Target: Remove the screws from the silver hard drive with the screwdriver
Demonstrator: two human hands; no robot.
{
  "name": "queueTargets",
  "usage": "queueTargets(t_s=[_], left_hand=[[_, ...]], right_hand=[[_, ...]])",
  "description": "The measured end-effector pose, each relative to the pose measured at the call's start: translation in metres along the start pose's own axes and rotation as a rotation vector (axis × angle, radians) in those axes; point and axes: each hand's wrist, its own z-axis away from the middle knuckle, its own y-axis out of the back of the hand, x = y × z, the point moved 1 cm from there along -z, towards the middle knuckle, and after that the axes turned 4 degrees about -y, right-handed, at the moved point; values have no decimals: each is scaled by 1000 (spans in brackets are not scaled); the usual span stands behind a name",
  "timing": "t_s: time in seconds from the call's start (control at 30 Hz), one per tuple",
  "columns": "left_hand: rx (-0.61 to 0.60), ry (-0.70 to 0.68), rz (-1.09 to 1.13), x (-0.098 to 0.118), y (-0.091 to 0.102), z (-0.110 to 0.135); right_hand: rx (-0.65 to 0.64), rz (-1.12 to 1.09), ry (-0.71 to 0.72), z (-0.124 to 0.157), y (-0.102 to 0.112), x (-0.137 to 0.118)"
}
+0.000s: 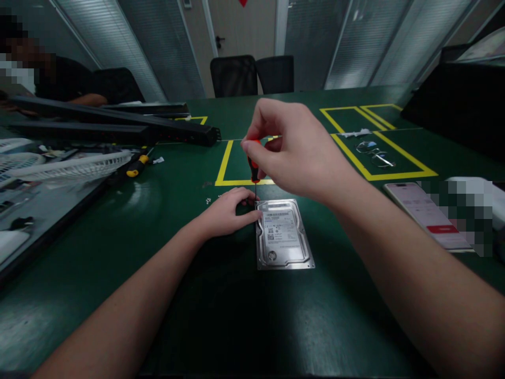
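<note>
A silver hard drive (284,237) lies flat on the green table with its label facing up. My right hand (294,145) grips a red and black screwdriver (254,167) by its handle, holding it upright. The thin shaft reaches down to the drive's far left corner; its tip is too small to make out. At the drive's left edge, my left hand (229,211) has its thumb on the top face and its fingers by the upper left corner, closed on the drive. Several small screws (208,200) lie just beyond my left hand.
Long black metal bars (118,126), white slatted fan-like covers (71,166) and a yellow-handled tool (138,166) lie at left. A person (67,79) sits behind them. Glasses (374,152), a phone (428,216) and yellow tape outlines (223,163) are on the table. Chairs (234,76) stand beyond.
</note>
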Motion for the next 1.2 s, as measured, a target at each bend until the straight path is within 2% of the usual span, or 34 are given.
queueTargets(t_s=[0.23, 0.37, 0.7, 1.2], left_hand=[[20, 51, 26, -4, -2, -4], [47, 33, 40, -8, -5, -4], [28, 29, 24, -7, -3, -5], [-8, -14, 30, -2, 1, -3]], right_hand=[[18, -12, 65, -2, -1, 4], [23, 8, 64, -2, -1, 3], [43, 35, 107, -3, -1, 4], [-24, -25, 119, -1, -1, 3]])
